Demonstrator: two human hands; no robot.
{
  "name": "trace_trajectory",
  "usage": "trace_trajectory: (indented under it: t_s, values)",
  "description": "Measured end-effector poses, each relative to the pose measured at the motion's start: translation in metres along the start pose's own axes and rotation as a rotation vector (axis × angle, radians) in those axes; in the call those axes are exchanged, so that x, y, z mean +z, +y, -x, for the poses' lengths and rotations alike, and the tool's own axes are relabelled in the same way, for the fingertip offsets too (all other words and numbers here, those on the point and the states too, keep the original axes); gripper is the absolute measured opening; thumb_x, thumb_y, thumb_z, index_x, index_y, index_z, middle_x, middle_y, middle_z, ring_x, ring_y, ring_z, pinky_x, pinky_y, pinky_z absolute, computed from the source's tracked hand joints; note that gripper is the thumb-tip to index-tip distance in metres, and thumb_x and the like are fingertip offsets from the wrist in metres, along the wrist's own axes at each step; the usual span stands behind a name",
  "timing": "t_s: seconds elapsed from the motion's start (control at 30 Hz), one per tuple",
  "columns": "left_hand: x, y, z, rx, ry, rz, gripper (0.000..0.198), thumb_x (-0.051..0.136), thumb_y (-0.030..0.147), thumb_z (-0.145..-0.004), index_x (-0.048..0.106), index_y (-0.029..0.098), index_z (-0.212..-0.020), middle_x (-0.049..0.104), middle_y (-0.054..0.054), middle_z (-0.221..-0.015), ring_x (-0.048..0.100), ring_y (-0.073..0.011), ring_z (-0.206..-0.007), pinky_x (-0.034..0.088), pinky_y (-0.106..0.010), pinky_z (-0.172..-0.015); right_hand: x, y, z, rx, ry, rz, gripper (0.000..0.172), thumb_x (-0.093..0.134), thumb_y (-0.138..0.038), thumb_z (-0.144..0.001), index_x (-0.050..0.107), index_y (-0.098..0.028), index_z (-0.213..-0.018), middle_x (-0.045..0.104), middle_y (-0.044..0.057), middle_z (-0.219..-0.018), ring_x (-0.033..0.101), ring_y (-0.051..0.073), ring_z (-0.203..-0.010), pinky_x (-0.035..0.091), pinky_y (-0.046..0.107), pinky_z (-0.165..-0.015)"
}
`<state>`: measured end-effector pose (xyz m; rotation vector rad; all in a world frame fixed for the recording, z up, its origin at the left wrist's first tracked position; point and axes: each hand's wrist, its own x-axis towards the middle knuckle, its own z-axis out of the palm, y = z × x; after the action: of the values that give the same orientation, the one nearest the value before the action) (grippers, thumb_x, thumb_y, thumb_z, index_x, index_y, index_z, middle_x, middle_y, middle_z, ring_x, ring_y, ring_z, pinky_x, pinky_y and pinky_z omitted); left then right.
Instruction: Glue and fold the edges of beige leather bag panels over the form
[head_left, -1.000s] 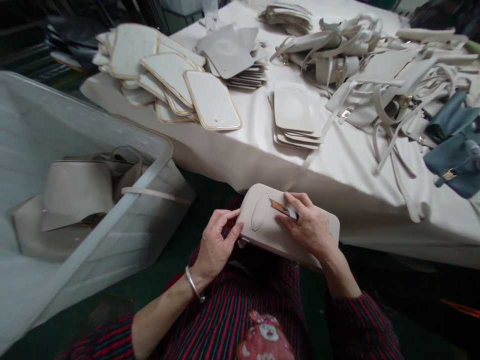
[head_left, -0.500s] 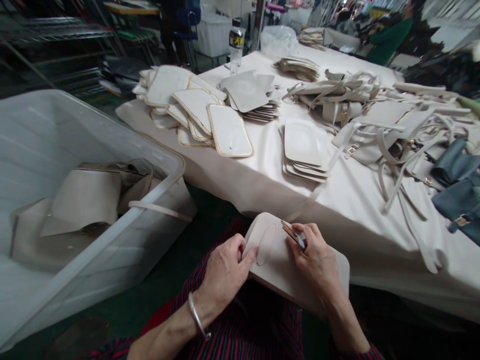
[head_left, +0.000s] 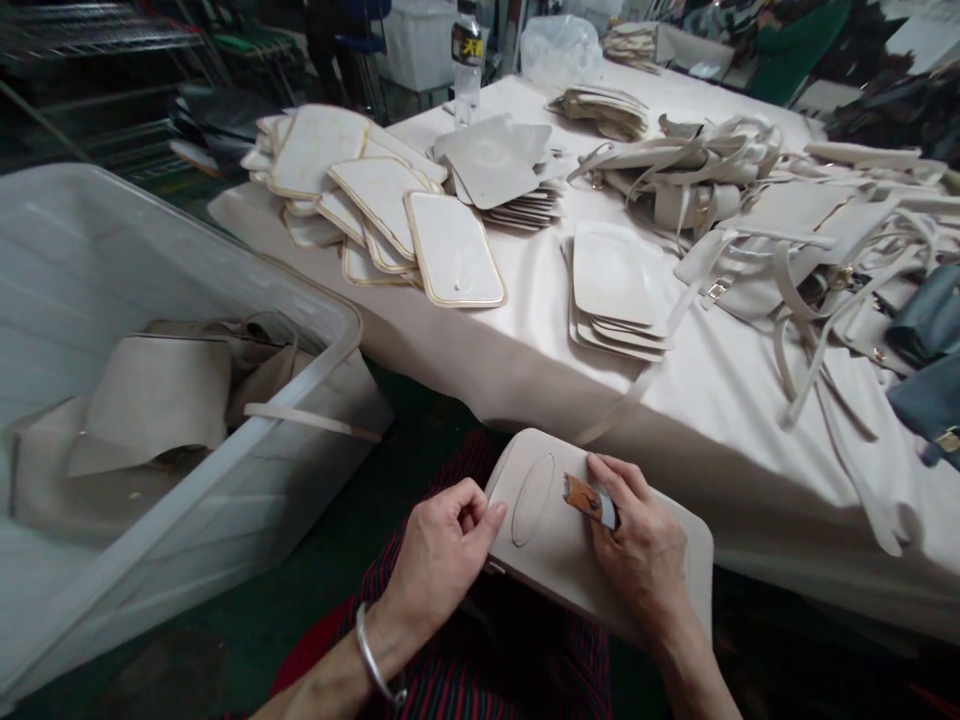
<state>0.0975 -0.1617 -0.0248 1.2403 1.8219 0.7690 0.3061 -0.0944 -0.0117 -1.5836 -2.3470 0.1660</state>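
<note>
A beige bag body [head_left: 555, 560] with rounded corners lies tilted over my lap, an oval outline on its upper face. At its left edge is my left hand [head_left: 442, 540], closed, thumb pressed against curled fingers; whatever they pinch is too small or hidden to make out. My right hand [head_left: 641, 540] rests on the bag's right part, fingertips at the far edge. It holds a small tool [head_left: 589, 500] with an orange-brown patterned end and a pale grey part, pointing left above the bag; its exact kind is unclear.
A white plastic bin [head_left: 300, 390] with beige pieces [head_left: 157, 395] stands at left. On the covered table [head_left: 517, 350] lie yellow-edged panels [head_left: 454, 250], stacked beige flaps [head_left: 619, 280], strapped bag parts [head_left: 795, 230], dark blue pieces [head_left: 930, 390] and a bottle [head_left: 466, 70]. Another person in green [head_left: 802, 50] is behind.
My left thumb has drawn back off the bag's face to its edge. The small tool has turned, showing more of its orange-brown side, and my right fingers have spread toward the far edge.
</note>
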Motion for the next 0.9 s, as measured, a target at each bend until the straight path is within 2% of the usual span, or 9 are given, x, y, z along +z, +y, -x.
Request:
trace_trajectory:
  t_s: [0.37, 0.47, 0.53, 0.57, 0.63, 0.7, 0.73, 0.8, 0.9]
  values:
    - [0.018, -0.019, 0.003, -0.020, 0.052, 0.210, 0.034, 0.051, 0.046, -0.089, 0.048, 0.018, -0.069, 0.040, 0.006, -0.063, 0.040, -0.0086, -0.059, 0.034, -0.021, -0.057, 0.010, 0.002, 0.000, -0.116, 0.125, 0.036, 0.033, 0.055, -0.022, -0.092, 0.062, -0.021, -0.124, 0.068, 0.004, -0.121, 0.071, 0.018, -0.090, 0.052, 0.025, -0.066]
    - [0.021, -0.014, 0.005, -0.067, 0.137, 0.219, 0.029, 0.056, 0.044, -0.087, 0.054, 0.019, -0.102, 0.049, 0.004, -0.078, 0.042, -0.0074, -0.055, 0.040, -0.021, -0.055, 0.008, -0.001, -0.002, -0.112, 0.129, 0.015, 0.033, 0.054, -0.021, -0.092, 0.062, -0.020, -0.124, 0.068, 0.005, -0.121, 0.071, 0.019, -0.089, 0.052, 0.026, -0.065]
    - [0.021, -0.008, 0.006, 0.010, 0.173, 0.142, 0.040, 0.052, 0.040, -0.089, 0.049, 0.022, -0.125, 0.053, -0.001, -0.097, 0.051, -0.0090, -0.064, 0.047, -0.025, -0.065, 0.000, 0.002, 0.000, -0.122, 0.111, -0.076, 0.031, 0.053, -0.020, -0.092, 0.064, -0.019, -0.121, 0.065, 0.007, -0.125, 0.070, 0.019, -0.093, 0.053, 0.027, -0.070]
    - [0.021, -0.005, 0.006, 0.067, 0.182, 0.081, 0.041, 0.049, 0.038, -0.091, 0.049, 0.023, -0.130, 0.053, -0.003, -0.105, 0.055, -0.0110, -0.074, 0.049, -0.028, -0.073, -0.005, 0.006, 0.003, -0.115, 0.123, -0.140, 0.030, 0.053, -0.019, -0.092, 0.065, -0.019, -0.119, 0.063, 0.008, -0.127, 0.068, 0.020, -0.096, 0.053, 0.027, -0.075]
    - [0.020, -0.002, 0.006, 0.158, 0.188, -0.023, 0.039, 0.044, 0.036, -0.093, 0.054, 0.024, -0.129, 0.052, -0.006, -0.111, 0.056, -0.0157, -0.094, 0.048, -0.032, -0.087, -0.016, 0.020, 0.016, 0.014, 0.271, -0.221, 0.027, 0.056, -0.020, -0.090, 0.067, -0.018, -0.113, 0.063, 0.010, -0.124, 0.065, 0.021, -0.102, 0.051, 0.031, -0.086]
    - [0.021, -0.003, 0.006, 0.188, 0.200, -0.067, 0.041, 0.042, 0.037, -0.094, 0.056, 0.022, -0.129, 0.052, -0.007, -0.111, 0.055, -0.0179, -0.102, 0.048, -0.033, -0.091, -0.024, 0.038, 0.039, 0.292, 0.491, -0.198, 0.026, 0.060, -0.024, -0.088, 0.068, -0.017, -0.111, 0.065, 0.010, -0.115, 0.063, 0.023, -0.102, 0.048, 0.035, -0.093]
    - [0.023, -0.005, 0.007, 0.192, 0.210, -0.083, 0.042, 0.042, 0.038, -0.094, 0.056, 0.021, -0.130, 0.052, -0.008, -0.112, 0.055, -0.0184, -0.104, 0.048, -0.033, -0.092, -0.026, 0.047, 0.053, 0.437, 0.557, -0.182, 0.027, 0.061, -0.027, -0.088, 0.068, -0.017, -0.112, 0.065, 0.010, -0.111, 0.062, 0.023, -0.101, 0.047, 0.036, -0.093]
    - [0.026, -0.011, 0.009, 0.196, 0.224, -0.128, 0.044, 0.043, 0.041, -0.093, 0.057, 0.020, -0.129, 0.052, -0.008, -0.116, 0.055, -0.0200, -0.108, 0.047, -0.035, -0.096, -0.023, 0.057, 0.084, 0.635, 0.527, -0.247, 0.029, 0.061, -0.033, -0.088, 0.069, -0.018, -0.112, 0.066, 0.009, -0.109, 0.061, 0.023, -0.100, 0.047, 0.037, -0.092]
    - [0.030, -0.025, 0.007, 0.197, 0.260, -0.230, 0.048, 0.045, 0.045, -0.090, 0.058, 0.021, -0.129, 0.054, -0.009, -0.121, 0.056, -0.0242, -0.110, 0.045, -0.040, -0.100, -0.009, 0.055, 0.114, 0.727, 0.445, -0.480, 0.030, 0.058, -0.036, -0.090, 0.069, -0.022, -0.115, 0.064, 0.007, -0.112, 0.060, 0.022, -0.103, 0.048, 0.033, -0.089]
